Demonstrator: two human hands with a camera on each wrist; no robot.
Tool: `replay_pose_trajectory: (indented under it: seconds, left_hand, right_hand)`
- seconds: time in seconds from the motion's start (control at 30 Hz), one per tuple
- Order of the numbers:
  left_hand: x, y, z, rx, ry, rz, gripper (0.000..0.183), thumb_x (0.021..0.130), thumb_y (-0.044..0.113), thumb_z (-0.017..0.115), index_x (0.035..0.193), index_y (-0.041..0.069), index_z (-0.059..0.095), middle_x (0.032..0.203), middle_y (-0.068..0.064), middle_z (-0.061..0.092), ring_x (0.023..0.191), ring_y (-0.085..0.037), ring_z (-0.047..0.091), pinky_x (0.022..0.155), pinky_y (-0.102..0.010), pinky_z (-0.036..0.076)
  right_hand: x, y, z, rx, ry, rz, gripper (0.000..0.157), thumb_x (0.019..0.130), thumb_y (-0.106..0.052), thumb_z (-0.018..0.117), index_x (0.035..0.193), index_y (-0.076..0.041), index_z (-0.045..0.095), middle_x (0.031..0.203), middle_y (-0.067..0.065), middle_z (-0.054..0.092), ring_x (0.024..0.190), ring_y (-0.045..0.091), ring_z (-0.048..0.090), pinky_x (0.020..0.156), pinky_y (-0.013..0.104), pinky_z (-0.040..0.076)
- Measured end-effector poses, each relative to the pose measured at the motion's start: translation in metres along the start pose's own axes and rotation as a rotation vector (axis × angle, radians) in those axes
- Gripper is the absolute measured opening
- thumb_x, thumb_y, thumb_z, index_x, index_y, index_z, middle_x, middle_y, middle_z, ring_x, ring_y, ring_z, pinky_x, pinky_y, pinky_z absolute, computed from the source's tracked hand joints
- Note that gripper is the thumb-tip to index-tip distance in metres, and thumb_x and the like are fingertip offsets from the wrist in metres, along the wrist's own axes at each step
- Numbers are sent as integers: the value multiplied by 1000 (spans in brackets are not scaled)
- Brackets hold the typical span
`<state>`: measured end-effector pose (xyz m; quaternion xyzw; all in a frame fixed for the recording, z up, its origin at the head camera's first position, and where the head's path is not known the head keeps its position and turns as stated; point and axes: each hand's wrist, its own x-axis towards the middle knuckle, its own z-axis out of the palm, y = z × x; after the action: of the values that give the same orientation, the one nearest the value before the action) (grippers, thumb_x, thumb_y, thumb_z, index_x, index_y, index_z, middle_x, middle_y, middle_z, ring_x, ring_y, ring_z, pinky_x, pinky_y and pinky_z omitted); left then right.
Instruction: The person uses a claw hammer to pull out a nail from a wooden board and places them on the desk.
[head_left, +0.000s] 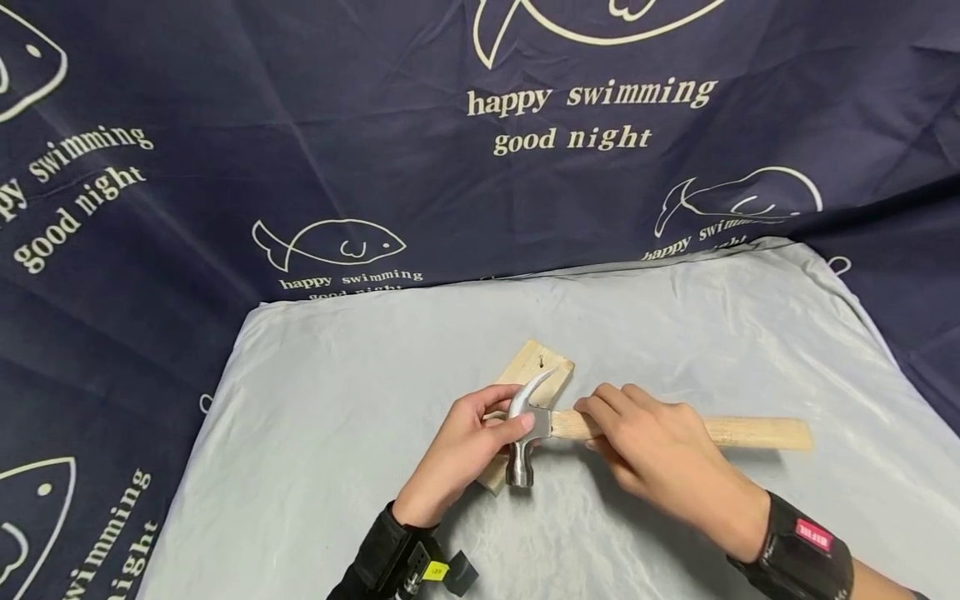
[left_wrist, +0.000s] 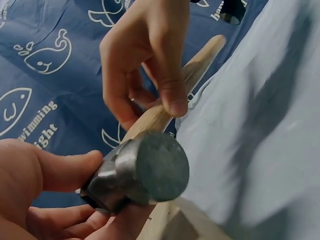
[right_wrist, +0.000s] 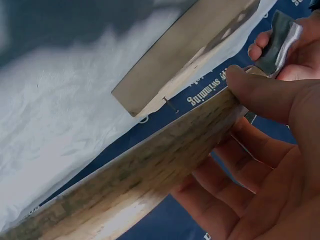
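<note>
A claw hammer [head_left: 519, 472] with a steel head and a pale wooden handle is held level between both hands. My left hand [head_left: 465, 446] pinches the head, thumb on its near side; the claw points away and the striking face towards me. Around the handle near the head curl the fingers of my right hand [head_left: 660, 446]. Beneath the hammer lies a wooden block [head_left: 528, 364], partly hidden by the head and left hand. A nail [right_wrist: 171, 104] stands out of the block near its far end.
A light grey cloth [head_left: 360, 367] covers the table, slightly wrinkled. Dark blue fabric [head_left: 450, 183] with white fish prints hangs behind it and on the left. Black straps [head_left: 795, 546] with small devices sit on both wrists.
</note>
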<state>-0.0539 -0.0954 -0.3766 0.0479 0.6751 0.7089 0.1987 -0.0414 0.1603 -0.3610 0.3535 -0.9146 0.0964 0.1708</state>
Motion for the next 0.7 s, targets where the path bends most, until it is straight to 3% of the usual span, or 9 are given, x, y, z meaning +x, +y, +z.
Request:
replay_pose_trajectory:
  seconds: [0.43, 0.7]
  left_hand:
    - [-1, -1, 1, 9, 60, 42, 45, 101, 6, 72, 144, -3, 62, 117, -15, 64, 92, -17, 72, 77, -29, 59]
    - [1, -1, -1, -23, 63, 24, 46, 100, 5, 72, 144, -1, 63, 119, -15, 65, 92, -17, 73, 78, -31, 60]
  right_hand:
    - [3, 4, 2, 29, 40, 16, 33, 86, -20, 86, 116, -14, 74, 100, -5, 65, 83, 14, 63, 45, 28, 47]
    - [4, 5, 3, 39, 45, 22, 36, 86, -23, 88, 120, -16, 77, 104, -5, 68, 85, 14, 65, 47, 29, 49]
